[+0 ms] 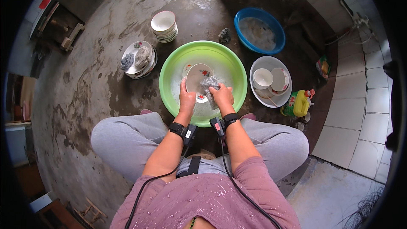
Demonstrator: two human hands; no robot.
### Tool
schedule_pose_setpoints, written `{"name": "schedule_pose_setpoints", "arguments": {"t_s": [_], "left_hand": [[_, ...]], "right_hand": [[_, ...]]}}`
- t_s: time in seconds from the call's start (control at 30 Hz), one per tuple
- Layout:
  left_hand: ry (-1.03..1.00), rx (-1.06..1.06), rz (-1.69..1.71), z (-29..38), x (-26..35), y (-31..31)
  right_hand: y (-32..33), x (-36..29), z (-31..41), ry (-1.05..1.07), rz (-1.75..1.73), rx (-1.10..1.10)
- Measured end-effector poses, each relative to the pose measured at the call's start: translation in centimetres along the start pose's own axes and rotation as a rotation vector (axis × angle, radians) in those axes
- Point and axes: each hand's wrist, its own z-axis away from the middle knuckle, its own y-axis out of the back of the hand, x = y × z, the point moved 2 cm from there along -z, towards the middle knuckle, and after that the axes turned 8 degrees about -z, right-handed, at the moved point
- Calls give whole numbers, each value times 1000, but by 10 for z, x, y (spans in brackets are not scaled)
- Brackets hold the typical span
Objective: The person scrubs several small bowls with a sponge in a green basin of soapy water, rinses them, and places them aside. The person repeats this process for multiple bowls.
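Note:
My left hand (187, 98) holds the left rim of a white bowl with red flower prints (194, 78), tilted over a large green plastic basin (165, 92). In my right hand (222, 94) is a grey mesh scrubbing cloth (210, 84), pressed at the bowl's right side. Sudsy water (178, 93) lies in the basin, and other flowered white dishes show beneath and behind the bowl. My fingertips are partly hidden by the cloth and the bowl.
Stacked bowls (163, 21) and plates (133, 49) bearing scouring pads stand left. A blue basin of cloudy water (243, 43), a white basin with bowls (254, 97) and a yellow detergent jug (300, 103) stand right. A dark scouring pad (224, 35) lies beyond the green basin.

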Motion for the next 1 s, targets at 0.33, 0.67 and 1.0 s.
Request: {"name": "schedule_pose_setpoints", "arguments": {"t_s": [0.33, 0.67, 1.0], "left_hand": [[112, 14, 104, -4, -3, 5], [159, -40, 204, 3, 9, -3], [124, -178, 143, 4, 21, -8]], "right_hand": [[5, 11, -23, 316, -7, -15], [-10, -3, -11, 459, -277, 232], [-13, 12, -33, 215, -663, -84]]}}
